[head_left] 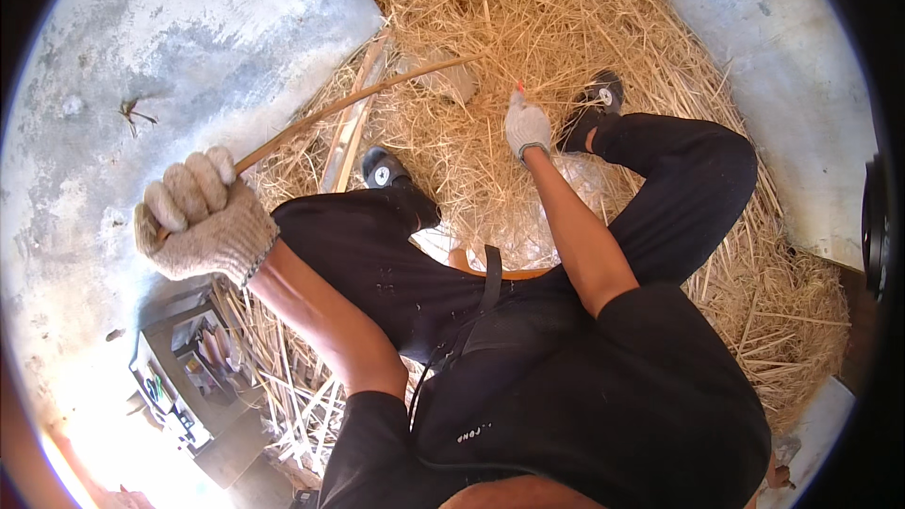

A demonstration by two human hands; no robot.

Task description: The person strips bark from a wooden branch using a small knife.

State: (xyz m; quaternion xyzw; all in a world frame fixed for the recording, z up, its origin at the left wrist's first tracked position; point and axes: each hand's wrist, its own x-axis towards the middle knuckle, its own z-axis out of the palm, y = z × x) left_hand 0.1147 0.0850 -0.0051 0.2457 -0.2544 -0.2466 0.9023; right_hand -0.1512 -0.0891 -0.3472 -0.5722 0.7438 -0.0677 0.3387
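My left hand [201, 212], in a pale knitted glove, is raised at the left with its fingers wrapped round one end of a long thin brown strip [358, 97], which looks like split bamboo. Slightly bowed, the strip slopes away to the upper right, and its far end reaches over the straw-like shavings [556, 0]. In a matching glove, my right hand [527, 124] is low between my shoes, just short of the pile. Its fingers look closed. A small red-orange tip [519, 88] shows at them; what it belongs to is hidden.
I sit with knees apart on a low seat with an orange edge [528, 273]. Pale flat strips [347, 137] lie beside my left shoe [385, 170]. Worn whitewashed walls [179, 28] stand left and right. A grey open cabinet [193, 368] with small items is at the lower left.
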